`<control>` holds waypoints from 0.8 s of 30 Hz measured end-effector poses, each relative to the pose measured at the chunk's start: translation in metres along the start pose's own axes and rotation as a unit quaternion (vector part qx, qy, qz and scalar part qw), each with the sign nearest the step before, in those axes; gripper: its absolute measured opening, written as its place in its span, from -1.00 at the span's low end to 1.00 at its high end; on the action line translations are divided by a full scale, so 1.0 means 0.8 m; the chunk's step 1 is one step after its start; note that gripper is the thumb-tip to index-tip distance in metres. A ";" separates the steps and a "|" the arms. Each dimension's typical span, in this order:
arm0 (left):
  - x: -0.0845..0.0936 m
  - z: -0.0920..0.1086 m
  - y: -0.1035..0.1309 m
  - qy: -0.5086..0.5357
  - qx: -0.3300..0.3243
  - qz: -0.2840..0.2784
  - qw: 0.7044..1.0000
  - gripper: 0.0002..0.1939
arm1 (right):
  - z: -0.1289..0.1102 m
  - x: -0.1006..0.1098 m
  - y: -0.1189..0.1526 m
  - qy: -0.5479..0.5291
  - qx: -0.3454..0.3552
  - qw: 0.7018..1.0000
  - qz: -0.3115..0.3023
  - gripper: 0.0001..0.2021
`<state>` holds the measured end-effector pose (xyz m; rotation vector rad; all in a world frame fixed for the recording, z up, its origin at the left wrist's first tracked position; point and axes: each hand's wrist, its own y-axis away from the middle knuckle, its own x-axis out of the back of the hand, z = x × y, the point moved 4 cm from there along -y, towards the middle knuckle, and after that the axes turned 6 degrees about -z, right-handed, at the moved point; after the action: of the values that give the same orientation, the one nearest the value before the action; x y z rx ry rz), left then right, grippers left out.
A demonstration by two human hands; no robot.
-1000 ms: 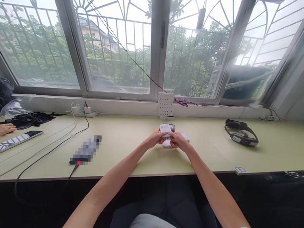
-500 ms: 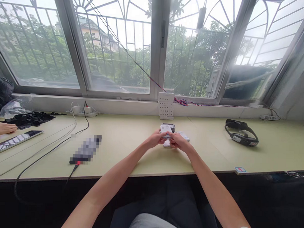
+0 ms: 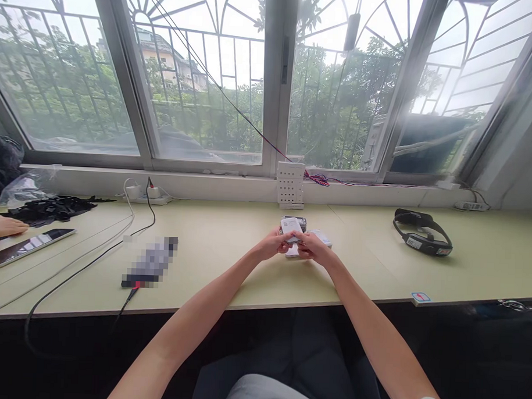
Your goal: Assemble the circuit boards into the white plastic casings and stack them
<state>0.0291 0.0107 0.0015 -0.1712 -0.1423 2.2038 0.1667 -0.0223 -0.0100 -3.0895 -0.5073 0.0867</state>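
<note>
In the head view, a barred window (image 3: 208,104) fills the top of the frame, and below it a pale green surface (image 3: 230,233) runs from side to side. Just below the centre of the frame, our left hand (image 3: 271,245) and right hand (image 3: 315,246) meet at a small white unit (image 3: 290,225), held tilted above the surface. The fingers of both hands pinch its lower part from either side, the thumbs close together at its near edge; how the fingers lie underneath, we cannot tell. A dark piece (image 3: 301,221) shows just behind it, a white block (image 3: 292,252) lies below our hands, and another white piece (image 3: 324,239) sits beside the right hand.

To handle the unit well, we judge that a light, even pinch at the edges suits it, with its printed face open to our eyes and both wrists low for steadiness. Pressing harder with one thumb could twist it or make it slip onto the pieces around it. A black headband device (image 3: 428,243) at the right and a black cable (image 3: 89,265) at the left lie well apart from our fingers, so neither hampers them.
</note>
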 end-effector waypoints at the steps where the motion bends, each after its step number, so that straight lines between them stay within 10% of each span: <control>1: 0.000 0.000 0.000 -0.001 -0.001 -0.001 1.000 -0.51 | 0.000 0.000 0.000 0.002 0.002 1.000 -0.002 -0.51; 24: 0.001 0.000 0.001 0.012 0.001 0.024 1.000 -0.43 | -0.001 -0.002 0.000 0.000 0.007 1.000 0.004 -0.50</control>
<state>0.0283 0.0107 0.0012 -0.2020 -0.1227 2.2494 0.1655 -0.0231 -0.0089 -3.0782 -0.4912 0.0891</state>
